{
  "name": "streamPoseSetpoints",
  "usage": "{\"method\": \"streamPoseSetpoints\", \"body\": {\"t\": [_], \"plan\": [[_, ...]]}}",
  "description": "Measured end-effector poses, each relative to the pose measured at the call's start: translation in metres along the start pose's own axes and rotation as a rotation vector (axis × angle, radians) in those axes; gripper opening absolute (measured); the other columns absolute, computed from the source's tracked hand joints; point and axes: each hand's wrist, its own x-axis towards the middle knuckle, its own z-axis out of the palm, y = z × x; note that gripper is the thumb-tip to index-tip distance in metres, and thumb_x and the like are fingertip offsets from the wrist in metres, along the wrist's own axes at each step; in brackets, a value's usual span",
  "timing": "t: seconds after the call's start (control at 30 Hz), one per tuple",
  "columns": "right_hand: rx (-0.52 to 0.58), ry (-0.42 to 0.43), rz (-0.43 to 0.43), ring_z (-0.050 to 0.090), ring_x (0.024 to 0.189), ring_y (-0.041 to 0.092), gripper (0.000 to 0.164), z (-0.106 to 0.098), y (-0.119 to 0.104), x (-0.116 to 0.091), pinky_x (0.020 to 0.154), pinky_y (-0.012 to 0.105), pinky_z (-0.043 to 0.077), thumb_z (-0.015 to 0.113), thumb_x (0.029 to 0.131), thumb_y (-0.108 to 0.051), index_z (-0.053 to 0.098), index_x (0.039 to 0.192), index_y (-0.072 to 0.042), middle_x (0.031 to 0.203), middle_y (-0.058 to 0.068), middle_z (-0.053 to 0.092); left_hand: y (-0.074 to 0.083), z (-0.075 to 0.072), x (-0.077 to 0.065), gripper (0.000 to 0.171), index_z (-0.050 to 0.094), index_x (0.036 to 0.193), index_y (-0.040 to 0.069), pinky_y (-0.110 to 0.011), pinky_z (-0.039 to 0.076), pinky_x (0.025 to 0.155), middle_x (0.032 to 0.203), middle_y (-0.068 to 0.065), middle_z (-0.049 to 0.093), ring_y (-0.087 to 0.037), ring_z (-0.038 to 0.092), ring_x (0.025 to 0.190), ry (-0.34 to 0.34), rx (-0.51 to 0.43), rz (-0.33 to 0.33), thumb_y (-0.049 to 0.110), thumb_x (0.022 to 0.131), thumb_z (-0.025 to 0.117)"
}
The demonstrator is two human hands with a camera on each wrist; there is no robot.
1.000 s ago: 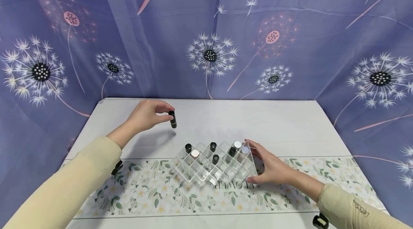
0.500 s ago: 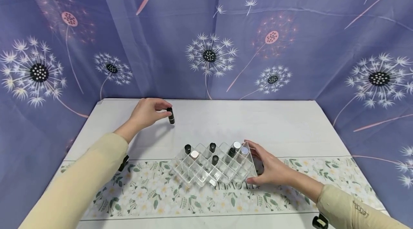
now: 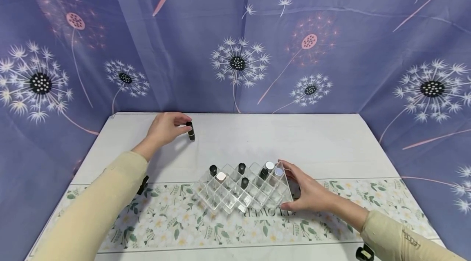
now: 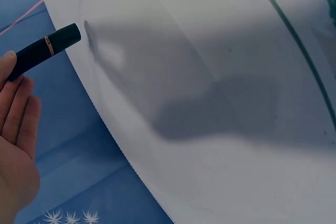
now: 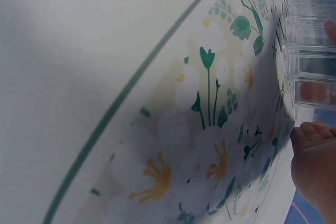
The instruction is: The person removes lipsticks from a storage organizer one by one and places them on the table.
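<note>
Between thumb and fingertips my left hand (image 3: 165,128) pinches a black lipstick tube (image 3: 191,132) with a thin gold band. The tube hangs slightly tilted over the far left of the white table, its lower end close to its shadow. In the left wrist view the lipstick's free end looks dark green. My right hand (image 3: 309,189) grips the right end of a clear lipstick organizer (image 3: 229,203), thumb at the front corner and fingers at the back. Several capped tubes stand in its diamond-shaped compartments: black ones, a pale pink one (image 3: 220,177), a silver one (image 3: 270,166) and a lavender one (image 3: 279,172).
A floral runner (image 3: 165,228) crosses the white table (image 3: 312,138) beneath the organizer. Behind and at both sides hangs a purple dandelion-print curtain (image 3: 198,40). Black wrist straps show at both sleeves.
My left hand has shifted a little left and toward the back with the lipstick, which now sits closer to its shadow. The right hand and organizer have stayed in place.
</note>
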Motion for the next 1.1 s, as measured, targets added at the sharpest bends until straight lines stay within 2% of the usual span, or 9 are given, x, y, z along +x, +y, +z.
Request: {"method": "streamPoseSetpoints", "body": {"t": [0.2, 0.47, 0.7, 1.1], "plan": [[-0.007, 0.001, 0.010, 0.052, 0.145, 0.040, 0.126, 0.000, 0.000, -0.001, 0.120, 0.055, 0.043, 0.096, 0.079, -0.046, 0.019, 0.170, -0.007, 0.167, 0.019, 0.039, -0.004, -0.003, -0.004, 0.031, 0.079, 0.124, 0.009, -0.051, 0.057, 0.102, 0.120, -0.012, 0.079, -0.035, 0.075, 0.114, 0.011, -0.003, -0.010, 0.022, 0.095, 0.084], [-0.010, 0.012, 0.018, 0.052, 0.145, 0.040, 0.127, -0.001, 0.000, -0.001, 0.121, 0.054, 0.042, 0.097, 0.077, -0.047, 0.020, 0.169, -0.005, 0.167, 0.019, 0.040, -0.009, -0.005, -0.012, 0.030, 0.080, 0.122, 0.009, -0.053, 0.057, 0.101, 0.117, -0.011, 0.080, -0.036, 0.075, 0.112, 0.026, 0.018, -0.004, 0.024, 0.096, 0.083], [-0.013, 0.013, 0.018, 0.050, 0.146, 0.042, 0.126, -0.001, 0.001, -0.001, 0.118, 0.060, 0.043, 0.097, 0.078, -0.046, 0.021, 0.169, -0.006, 0.168, 0.021, 0.037, -0.015, -0.007, -0.020, 0.030, 0.080, 0.122, 0.009, -0.053, 0.058, 0.100, 0.117, -0.011, 0.080, -0.037, 0.075, 0.112, 0.024, 0.025, -0.022, 0.025, 0.097, 0.082], [-0.001, 0.000, 0.023, 0.049, 0.147, 0.043, 0.125, 0.001, 0.000, -0.002, 0.117, 0.061, 0.044, 0.097, 0.079, -0.045, 0.019, 0.171, -0.010, 0.169, 0.021, 0.035, -0.015, -0.004, -0.025, 0.030, 0.080, 0.121, 0.009, -0.053, 0.058, 0.100, 0.116, -0.012, 0.080, -0.037, 0.075, 0.110, 0.038, 0.010, -0.005, 0.023, 0.096, 0.083]]}}
